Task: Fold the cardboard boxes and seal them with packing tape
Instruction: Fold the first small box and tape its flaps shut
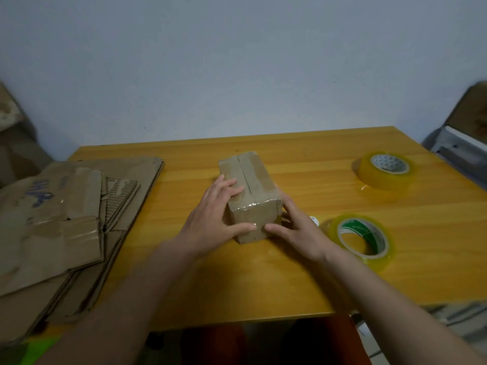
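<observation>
Risks first. Left hand (pixel 210 214) laid over the near left corner of the small cardboard box (pixel 249 196), fingers (pixel 232 187) fairly straight across the top, thumb pressed on the near end face; right hand (pixel 295 227) against the near right edge, thumb flat on the same face, other fingers mostly hidden behind the box. Nothing pinched or lifted, only pressing. Box standing mid-table, clear tape (pixel 250 206) shining over its near top edge. Top seam apparently open along much of its length: flaps likely to spring apart if pressure eases before more tape goes on. Uneven rubbing liable to trap wrinkles or leave a loose corner. Light box, smooth top: likely to skid away under a hard push.

Surroundings, left to right. Stack of flattened cardboard (pixel 66 225) overhanging the left edge, able to slide off. Yellow wooden table (pixel 237 285), glossy. Near tape roll (pixel 362 239) just beside the right wrist, easily knocked. Far tape roll (pixel 386 169) well apart. Plain pale wall (pixel 237 61) behind.
</observation>
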### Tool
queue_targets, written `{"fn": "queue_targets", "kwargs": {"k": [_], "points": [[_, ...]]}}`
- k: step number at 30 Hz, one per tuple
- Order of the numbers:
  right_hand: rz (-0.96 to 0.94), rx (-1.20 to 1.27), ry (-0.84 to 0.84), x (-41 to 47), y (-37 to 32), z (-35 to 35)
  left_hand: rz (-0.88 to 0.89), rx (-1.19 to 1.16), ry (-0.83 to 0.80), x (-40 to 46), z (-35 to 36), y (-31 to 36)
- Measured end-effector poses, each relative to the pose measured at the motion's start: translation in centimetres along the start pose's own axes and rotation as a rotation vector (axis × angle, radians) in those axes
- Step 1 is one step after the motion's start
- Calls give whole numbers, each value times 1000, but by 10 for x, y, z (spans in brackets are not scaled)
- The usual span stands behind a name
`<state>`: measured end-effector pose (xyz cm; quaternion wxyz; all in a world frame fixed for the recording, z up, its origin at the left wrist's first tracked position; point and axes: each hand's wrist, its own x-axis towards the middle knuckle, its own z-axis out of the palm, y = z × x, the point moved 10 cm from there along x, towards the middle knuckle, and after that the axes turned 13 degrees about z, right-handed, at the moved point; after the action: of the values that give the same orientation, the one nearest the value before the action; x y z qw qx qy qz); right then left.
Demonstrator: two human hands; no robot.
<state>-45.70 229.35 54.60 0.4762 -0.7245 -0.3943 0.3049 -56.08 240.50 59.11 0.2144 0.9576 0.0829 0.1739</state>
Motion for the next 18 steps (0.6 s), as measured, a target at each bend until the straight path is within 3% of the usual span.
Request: {"fn": "queue_targets", "kwargs": {"k": [4, 7, 10, 13, 15, 18], "points": [[-105, -328, 152, -7, -34, 9, -239, 96, 25, 9, -21, 3], [-252, -447, 285, -18, -59, 15, -345, -14, 36, 0, -18, -5], [58, -302, 448, -7, -32, -15, -349, -93, 181, -21, -27, -15], [407, -2, 261, 9, 6, -8, -311, -125, 329, -37, -39, -21], [407, 40, 176, 13, 3, 8, -300, -110, 311, -42, -37, -23], [381, 131, 139, 15, -7, 25, -312, 114, 306, -41, -45, -14]]}}
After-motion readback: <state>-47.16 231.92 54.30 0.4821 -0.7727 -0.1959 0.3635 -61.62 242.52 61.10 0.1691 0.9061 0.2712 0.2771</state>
